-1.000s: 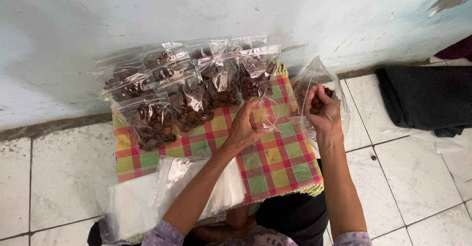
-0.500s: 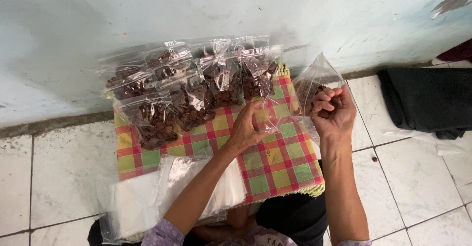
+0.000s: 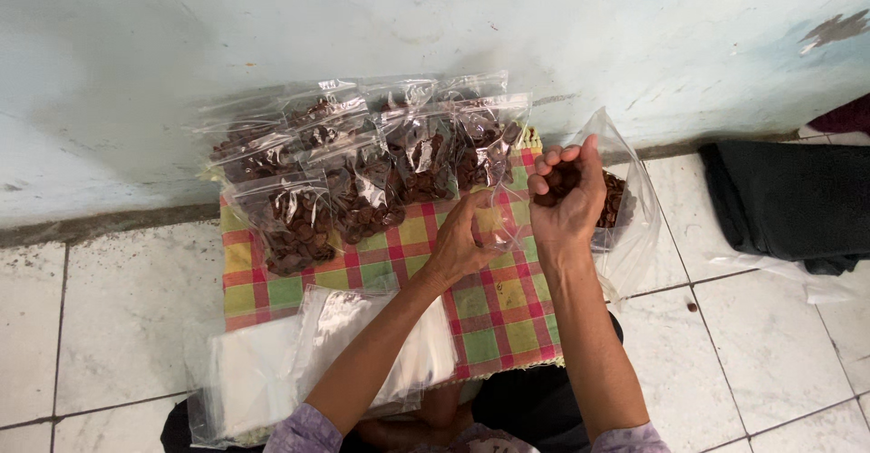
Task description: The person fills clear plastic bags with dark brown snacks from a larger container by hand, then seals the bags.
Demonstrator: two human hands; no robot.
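The right hand is cupped palm-up around a heap of small brown chips, its fingers curled loosely over them, just right of the checked cloth. Directly behind that hand, off the cloth's right edge, a large clear bag stands open on the floor, soft and crinkled, with more of the same brown chips in its bottom.

The left hand is over the cloth's upper right part, fingers pinched on the mouth of a small empty clear bag that hangs thin and glossy between the two hands.

The cloth is woven in red, green and yellow squares and lies flat on the floor against the wall. Along its far edge, leaning on the wall, sits a row of filled bags: small, clear, shiny packets, each holding a dark brown mound of chips, overlapping one another from the cloth's left corner to near its right. No labels can be made out on them.

At the cloth's near left corner lies a stack of empty bags, flat, milky-clear and smooth.

Well right of the cloth, a folded black fabric rests on the white tiles at the wall's foot. The wall is pale blue, with worn, patchy paint.
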